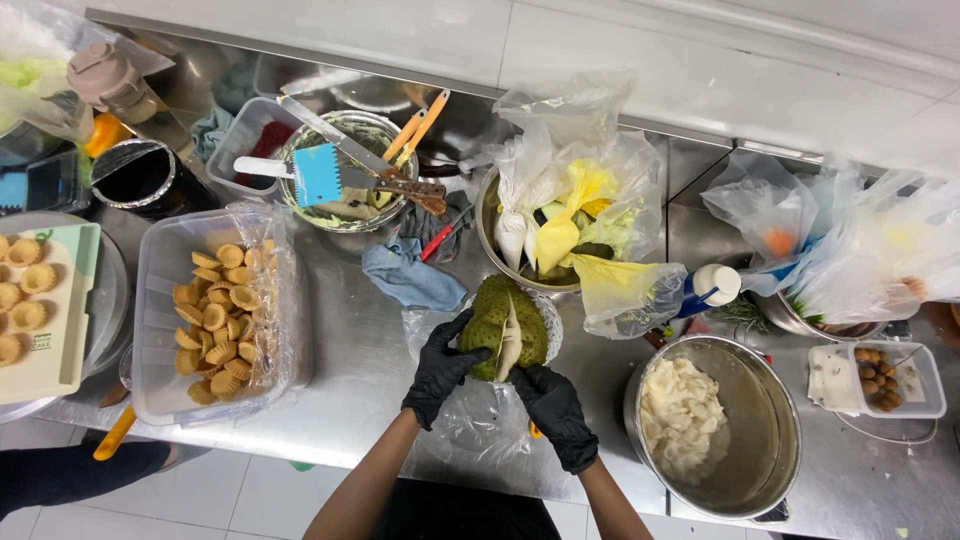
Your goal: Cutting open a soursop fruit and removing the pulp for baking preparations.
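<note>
The bumpy green soursop fruit [505, 328] on the steel table [350, 350] is split partway, both black-gloved hands, left [440, 368] and right [556, 412], gripping its halves, while the steel pot [770, 440] holds scooped white pulp.

We see several packages on the steel counter. A clear plastic tub [160, 330] lined with film stands at the left, full of small golden pastry shells [222, 320]. A heap of clear plastic bags [575, 190] — one showing yellow inside — rises from a metal bowl at the middle back. More crumpled clear bags [850, 240] sit at the far right. Below these lies a small clear tray [925, 385] of brown round fruits, with a white label [828, 375] at its left end. A white-capped bottle [708, 287] lies between the bag heaps.
</note>
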